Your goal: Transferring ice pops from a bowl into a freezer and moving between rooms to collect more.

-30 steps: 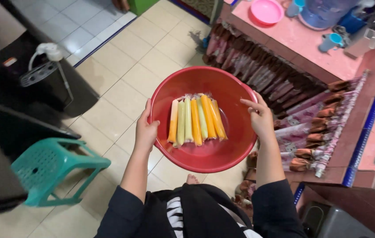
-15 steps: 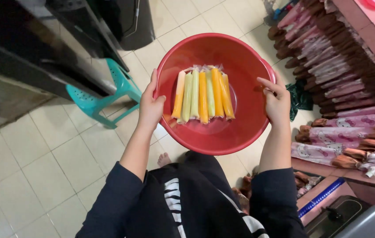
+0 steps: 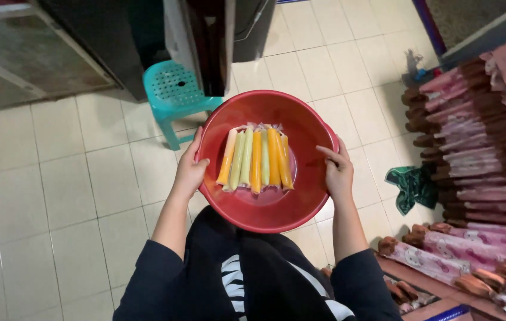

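Left hand [image 3: 189, 172] grips left rim of round red plastic basin [image 3: 300, 125], thumb over edge. Right hand [image 3: 337, 172] grips right rim likewise. Basin held level at waist height above pale square-tiled floor [image 3: 57, 196]. Inside basin: row of long orange, yellow and green ice pops in clear sleeves [image 3: 256, 157], side by side, long axes running away from body. Teal plastic stool [image 3: 176, 92] on floor just beyond basin. Rows of brown-tipped packets [image 3: 473, 148] hang along counter at right.
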